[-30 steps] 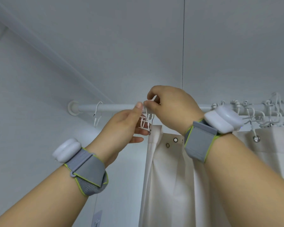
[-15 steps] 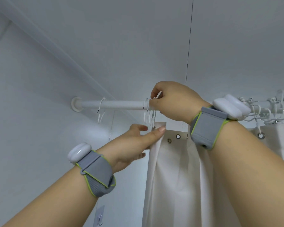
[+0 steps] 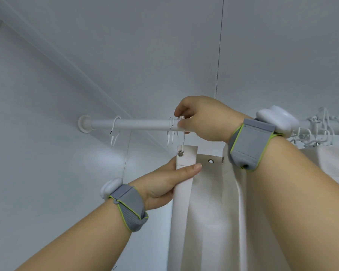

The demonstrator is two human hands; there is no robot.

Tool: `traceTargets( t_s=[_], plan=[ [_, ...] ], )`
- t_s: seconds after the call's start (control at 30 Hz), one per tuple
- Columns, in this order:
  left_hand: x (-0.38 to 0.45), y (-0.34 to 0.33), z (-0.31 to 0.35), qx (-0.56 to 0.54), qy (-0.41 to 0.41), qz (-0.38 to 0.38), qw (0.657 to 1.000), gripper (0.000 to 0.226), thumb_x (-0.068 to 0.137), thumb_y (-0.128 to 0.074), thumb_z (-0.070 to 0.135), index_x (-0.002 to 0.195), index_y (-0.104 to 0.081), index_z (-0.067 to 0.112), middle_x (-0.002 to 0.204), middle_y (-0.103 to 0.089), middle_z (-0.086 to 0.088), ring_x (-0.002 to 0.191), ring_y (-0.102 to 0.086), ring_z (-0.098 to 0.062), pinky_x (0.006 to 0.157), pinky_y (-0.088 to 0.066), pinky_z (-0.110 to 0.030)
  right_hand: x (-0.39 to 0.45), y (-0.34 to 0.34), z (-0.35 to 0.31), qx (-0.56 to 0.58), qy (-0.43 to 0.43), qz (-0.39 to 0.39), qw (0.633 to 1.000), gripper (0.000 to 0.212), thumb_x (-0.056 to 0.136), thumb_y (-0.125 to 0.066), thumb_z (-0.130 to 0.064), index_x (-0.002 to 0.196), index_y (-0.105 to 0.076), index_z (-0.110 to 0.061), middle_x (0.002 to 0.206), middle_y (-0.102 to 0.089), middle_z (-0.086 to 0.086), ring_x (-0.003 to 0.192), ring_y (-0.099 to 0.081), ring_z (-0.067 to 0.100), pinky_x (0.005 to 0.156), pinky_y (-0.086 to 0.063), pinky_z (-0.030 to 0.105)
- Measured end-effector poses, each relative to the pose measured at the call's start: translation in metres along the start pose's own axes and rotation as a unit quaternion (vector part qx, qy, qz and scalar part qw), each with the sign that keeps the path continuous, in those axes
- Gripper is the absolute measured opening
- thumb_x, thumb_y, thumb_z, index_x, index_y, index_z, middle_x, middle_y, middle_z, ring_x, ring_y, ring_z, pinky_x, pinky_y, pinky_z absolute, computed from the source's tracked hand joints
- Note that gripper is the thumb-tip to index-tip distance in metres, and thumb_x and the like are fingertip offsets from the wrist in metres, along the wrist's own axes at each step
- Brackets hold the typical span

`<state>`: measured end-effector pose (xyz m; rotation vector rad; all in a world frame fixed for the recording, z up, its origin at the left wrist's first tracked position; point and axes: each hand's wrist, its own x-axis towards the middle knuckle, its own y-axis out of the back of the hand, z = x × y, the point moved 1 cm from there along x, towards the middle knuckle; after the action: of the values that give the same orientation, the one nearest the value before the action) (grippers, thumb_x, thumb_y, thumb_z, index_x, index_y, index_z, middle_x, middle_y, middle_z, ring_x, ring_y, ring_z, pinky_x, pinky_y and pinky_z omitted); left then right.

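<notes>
Left hand point(image 3: 160, 182) lower now, grip round curtain point(image 3: 213, 212) — right hand point(image 3: 204, 118) round hook point(image 3: 181, 118) on rod point(image 3: 141, 124)

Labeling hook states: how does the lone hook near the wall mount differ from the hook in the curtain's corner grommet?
The lone hook hangs empty; the corner hook passes through a grommet of the curtain. Nothing touches the lone hook; the right hand pinches the corner hook's top, while the left hand grips the curtain below. The lone hook stands alone; the corner hook sits beside other hooks. Both are thin, white, at the same rod.
</notes>
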<state>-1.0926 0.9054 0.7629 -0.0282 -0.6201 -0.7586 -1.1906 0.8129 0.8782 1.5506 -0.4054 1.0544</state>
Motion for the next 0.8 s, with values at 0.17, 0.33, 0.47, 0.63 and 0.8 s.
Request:
traceTargets(
  t_s=[0.17, 0.33, 0.47, 0.63, 0.8],
  plan=[
    [0.003, -0.006, -0.006, 0.013, -0.052, 0.063, 0.997, 0.065, 0.069, -0.077, 0.035, 0.128, -0.049, 0.027, 0.125, -0.063, -0.009, 0.115, -0.062, -0.023, 0.1, -0.049, -0.038, -0.002, -0.003, 0.0, -0.014, 0.009, 0.021, 1.0, 0.018, 0.088, -0.059, -0.036, 0.102, -0.059, -0.026, 0.106, -0.062, -0.004, 0.096, -0.061, 0.019, 0.077, -0.051, 0.034],
    [-0.006, 0.005, 0.003, 0.064, -0.138, 0.162, 0.975, 0.072, 0.058, -0.073, 0.064, 0.123, -0.044, 0.05, 0.129, -0.05, 0.009, 0.123, -0.05, -0.006, 0.109, -0.035, -0.033, -0.004, -0.005, -0.004, -0.042, 0.011, 0.039, 0.998, 0.012, 0.089, -0.056, -0.038, 0.096, -0.057, -0.029, 0.102, -0.061, -0.007, 0.093, -0.059, 0.019, 0.078, -0.048, 0.032],
    [-0.013, 0.009, 0.025, 0.015, -0.177, 0.234, 0.956, 0.058, 0.068, -0.061, 0.072, 0.106, -0.065, 0.028, 0.112, -0.067, 0.011, 0.112, -0.059, -0.003, 0.109, -0.039, -0.039, -0.006, -0.004, -0.007, -0.053, 0.001, 0.046, 0.998, 0.009, 0.088, -0.054, -0.032, 0.095, -0.056, -0.027, 0.095, -0.058, -0.006, 0.091, -0.058, 0.021, 0.077, -0.049, 0.034],
    [-0.013, 0.001, 0.031, 0.054, -0.151, 0.212, 0.964, 0.024, 0.086, -0.061, 0.043, 0.098, -0.067, 0.023, 0.103, -0.07, 0.009, 0.108, -0.062, -0.008, 0.107, -0.042, -0.041, -0.012, -0.001, -0.007, -0.088, -0.007, 0.064, 0.994, 0.017, 0.088, -0.051, -0.025, 0.103, -0.058, -0.02, 0.095, -0.054, -0.004, 0.087, -0.053, 0.02, 0.07, -0.04, 0.028],
    [-0.005, -0.004, 0.02, 0.118, -0.159, 0.104, 0.975, 0.034, 0.088, -0.064, 0.026, 0.121, -0.06, 0.02, 0.119, -0.067, 0.0, 0.115, -0.061, -0.013, 0.107, -0.041, -0.036, -0.013, 0.001, -0.005, -0.093, -0.012, 0.058, 0.994, 0.019, 0.089, -0.051, -0.023, 0.106, -0.059, -0.019, 0.096, -0.053, -0.004, 0.087, -0.052, 0.02, 0.072, -0.041, 0.028]
  ],
)
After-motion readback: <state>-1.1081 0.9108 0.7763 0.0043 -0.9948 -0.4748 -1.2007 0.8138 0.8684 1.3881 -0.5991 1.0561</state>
